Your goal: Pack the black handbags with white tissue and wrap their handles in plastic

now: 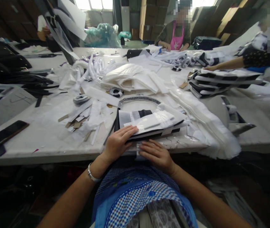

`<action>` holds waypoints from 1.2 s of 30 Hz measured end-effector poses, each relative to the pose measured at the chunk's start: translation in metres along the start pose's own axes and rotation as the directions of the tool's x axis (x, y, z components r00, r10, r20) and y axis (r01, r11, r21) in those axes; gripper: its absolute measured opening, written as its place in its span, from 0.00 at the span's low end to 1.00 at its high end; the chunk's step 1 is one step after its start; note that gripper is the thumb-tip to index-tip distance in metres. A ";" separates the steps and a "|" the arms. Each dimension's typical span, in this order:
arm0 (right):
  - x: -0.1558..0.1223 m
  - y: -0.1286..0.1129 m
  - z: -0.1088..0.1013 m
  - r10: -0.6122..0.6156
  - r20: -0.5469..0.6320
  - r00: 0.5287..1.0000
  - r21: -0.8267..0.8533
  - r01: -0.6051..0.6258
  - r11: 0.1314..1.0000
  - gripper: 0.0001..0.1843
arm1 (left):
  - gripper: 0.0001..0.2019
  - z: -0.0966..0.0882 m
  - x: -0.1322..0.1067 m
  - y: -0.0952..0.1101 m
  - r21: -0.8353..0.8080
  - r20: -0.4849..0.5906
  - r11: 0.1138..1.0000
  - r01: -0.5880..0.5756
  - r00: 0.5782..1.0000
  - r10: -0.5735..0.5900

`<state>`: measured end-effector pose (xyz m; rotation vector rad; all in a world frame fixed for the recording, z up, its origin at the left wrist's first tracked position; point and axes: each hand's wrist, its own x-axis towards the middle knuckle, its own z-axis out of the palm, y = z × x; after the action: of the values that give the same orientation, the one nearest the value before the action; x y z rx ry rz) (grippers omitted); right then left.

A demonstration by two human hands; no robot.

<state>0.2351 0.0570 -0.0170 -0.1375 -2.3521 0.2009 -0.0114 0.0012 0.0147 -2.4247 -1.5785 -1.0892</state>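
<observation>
Two hands are being counted: one left hand (120, 141), one right hand (157, 154). One layered black-and-white piece (152, 122) is being listed under them. One bracelet (92, 173) and one dark phone (6, 136) are being entered. One counter (54, 144) is being recorded. Three separate coils are being tallied: one pale coil (80, 100), two black-and-white coils (116, 92). One long white bundle (202, 118) is being noted at the right. Three co-workers are being counted, one pink apron (177, 41) and one dotted sleeve (254, 59) among them. Cardboard scraps (77, 124) are being left untotalled, too overlapped for a count.
</observation>
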 end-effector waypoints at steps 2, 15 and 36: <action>0.003 -0.004 -0.003 -0.030 0.027 0.999 0.053 0.029 0.998 0.17 | 0.26 0.000 -0.001 0.000 0.001 -0.001 1.000 -0.006 1.000 0.006; -0.013 -0.019 -0.010 0.034 0.091 0.995 0.116 -0.045 0.992 0.16 | 0.20 0.011 -0.008 0.002 0.093 -0.089 0.993 -0.072 0.993 0.081; 0.108 0.065 -0.055 0.092 0.447 0.890 0.079 -0.141 0.987 0.23 | 0.20 0.013 -0.009 0.000 0.069 -0.085 0.997 -0.041 0.995 0.047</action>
<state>0.2005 0.1440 0.0837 -0.1971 -2.7817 0.4630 -0.0068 -0.0004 -0.0007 -2.3243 -1.5031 -1.0995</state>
